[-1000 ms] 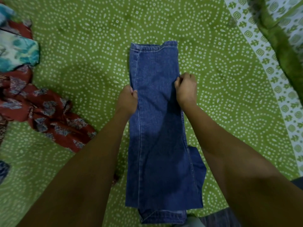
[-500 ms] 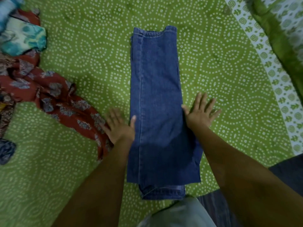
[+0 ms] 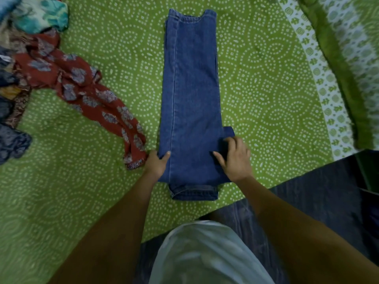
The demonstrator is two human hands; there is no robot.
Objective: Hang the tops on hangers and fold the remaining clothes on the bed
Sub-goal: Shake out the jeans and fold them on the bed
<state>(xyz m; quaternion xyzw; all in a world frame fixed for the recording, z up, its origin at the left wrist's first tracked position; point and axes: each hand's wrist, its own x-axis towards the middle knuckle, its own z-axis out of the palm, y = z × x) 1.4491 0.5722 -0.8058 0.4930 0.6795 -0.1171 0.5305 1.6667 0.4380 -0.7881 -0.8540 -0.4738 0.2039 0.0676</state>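
Blue jeans (image 3: 190, 95) lie folded lengthwise on the green patterned bed sheet (image 3: 266, 89), hems at the far end. My left hand (image 3: 156, 162) grips the jeans' left edge near the close end, thumb on top and fingers tucked under the denim. My right hand (image 3: 235, 155) grips the right edge where the seat flap sticks out, fingers curled over the fabric and thumb pointing left. A red floral garment (image 3: 92, 99) lies crumpled just left of the jeans, its tip close to my left hand.
A pile of mixed clothes, teal (image 3: 41, 15) and dark blue (image 3: 12, 142), sits at the left edge. A green and white cloth (image 3: 348, 58) lies at the far right. The dark floor (image 3: 317, 197) and the bed's near edge are below right.
Both hands slid down the jeans from mid-length toward the near end. They went from flat beside the denim to gripping its edges. The view shifted back, showing more floor.
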